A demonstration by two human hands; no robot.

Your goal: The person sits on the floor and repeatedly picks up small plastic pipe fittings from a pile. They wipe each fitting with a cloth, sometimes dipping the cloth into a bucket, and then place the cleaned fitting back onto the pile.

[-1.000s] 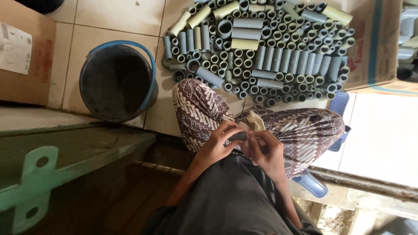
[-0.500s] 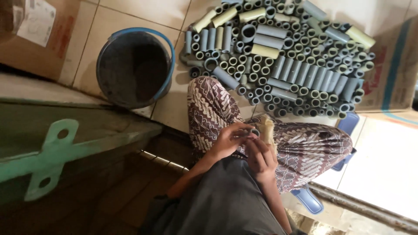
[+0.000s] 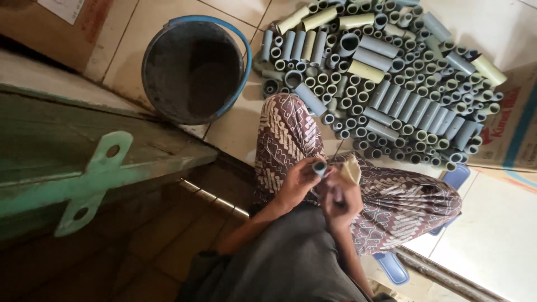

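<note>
My left hand grips a short grey pipe piece, its open end turned up toward the camera. My right hand holds a small beige scrap of sandpaper or cloth right against the pipe piece. Both hands rest over my lap, above my patterned brown-and-white trousers. On the tiled floor just beyond my knees lies a big heap of short grey and yellowish pipe pieces, some lying, some standing on end.
A dark bucket with a blue rim stands on the tiles left of the heap. A green wooden door with a hinge plate lies at the left. Cardboard boxes sit at the top left and right. Blue sandals are under my leg.
The camera view has swung left and tilted. My hands have turned the pipe piece so its open end faces up, and the beige scrap has come up beside it.
</note>
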